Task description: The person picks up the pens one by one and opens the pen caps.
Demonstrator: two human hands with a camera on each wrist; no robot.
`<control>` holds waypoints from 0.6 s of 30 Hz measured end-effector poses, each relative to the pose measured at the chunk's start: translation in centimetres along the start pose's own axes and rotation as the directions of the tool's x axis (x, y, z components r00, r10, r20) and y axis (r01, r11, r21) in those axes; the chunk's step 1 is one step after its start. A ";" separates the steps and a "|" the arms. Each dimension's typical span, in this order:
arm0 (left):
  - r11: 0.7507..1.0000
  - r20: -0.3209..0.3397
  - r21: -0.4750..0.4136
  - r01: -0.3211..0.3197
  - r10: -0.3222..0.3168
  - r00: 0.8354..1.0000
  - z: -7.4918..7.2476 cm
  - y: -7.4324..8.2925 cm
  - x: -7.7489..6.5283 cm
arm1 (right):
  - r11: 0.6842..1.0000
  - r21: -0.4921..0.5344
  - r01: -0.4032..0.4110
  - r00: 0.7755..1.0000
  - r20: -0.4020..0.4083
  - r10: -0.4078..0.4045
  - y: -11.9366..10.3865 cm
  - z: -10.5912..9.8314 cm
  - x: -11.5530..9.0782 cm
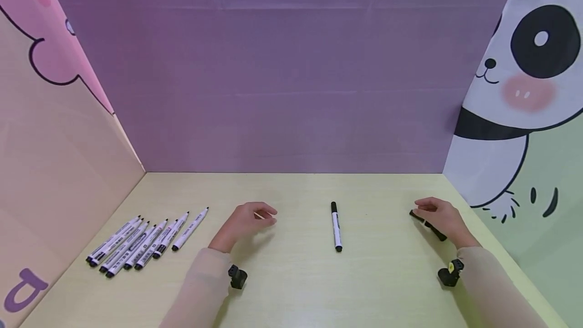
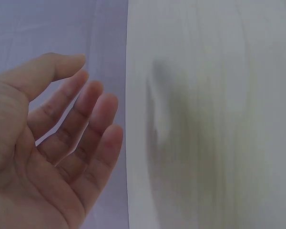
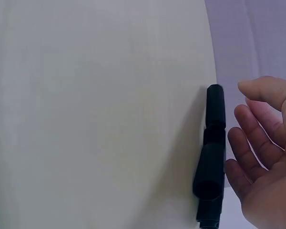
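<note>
My left hand (image 1: 248, 221) is held over the middle-left of the table, fingers loosely bent and nothing in them; the left wrist view shows the bare palm (image 2: 43, 157). To its right a white marker (image 1: 336, 227) with its black cap on lies pointing away from me. My right hand (image 1: 439, 219) hovers at the right beside small black cylindrical pieces (image 1: 435, 231) that look like marker caps. In the right wrist view the pieces (image 3: 215, 107) lie in a row, one showing a hollow end, and a gap separates them from the relaxed fingers (image 3: 248, 148).
Several white markers (image 1: 136, 247) lie side by side at the left of the table (image 1: 291, 287), their thin dark tips uncapped and pointing away. A purple wall (image 1: 291, 75) closes off the back, with printed side walls at left and right.
</note>
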State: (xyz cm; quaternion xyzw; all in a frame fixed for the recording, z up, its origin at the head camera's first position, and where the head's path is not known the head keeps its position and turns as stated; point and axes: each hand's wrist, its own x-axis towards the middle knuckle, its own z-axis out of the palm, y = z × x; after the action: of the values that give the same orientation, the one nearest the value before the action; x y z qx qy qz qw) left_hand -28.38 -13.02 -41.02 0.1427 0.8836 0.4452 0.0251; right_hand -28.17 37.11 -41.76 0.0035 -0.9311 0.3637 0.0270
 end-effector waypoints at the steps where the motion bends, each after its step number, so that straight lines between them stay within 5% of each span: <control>1: 1.000 0.004 -0.002 0.003 -0.003 1.000 0.3 0.1 0.1 | 1.000 0.001 0.006 1.000 -0.002 -0.006 -0.1 0.0 0.0; 18: 1.000 0.052 0.000 -0.020 0.020 0.998 5.1 3.4 2.0 | 0.995 0.025 0.100 0.995 0.004 -0.100 -3.3 1.8 -0.1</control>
State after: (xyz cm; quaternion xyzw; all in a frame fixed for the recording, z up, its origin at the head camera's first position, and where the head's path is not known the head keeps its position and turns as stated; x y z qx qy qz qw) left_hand -28.66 -6.60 -41.19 0.1630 0.8812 0.4416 0.0435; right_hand -28.11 33.51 -40.86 0.0514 -0.9253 0.3734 0.0429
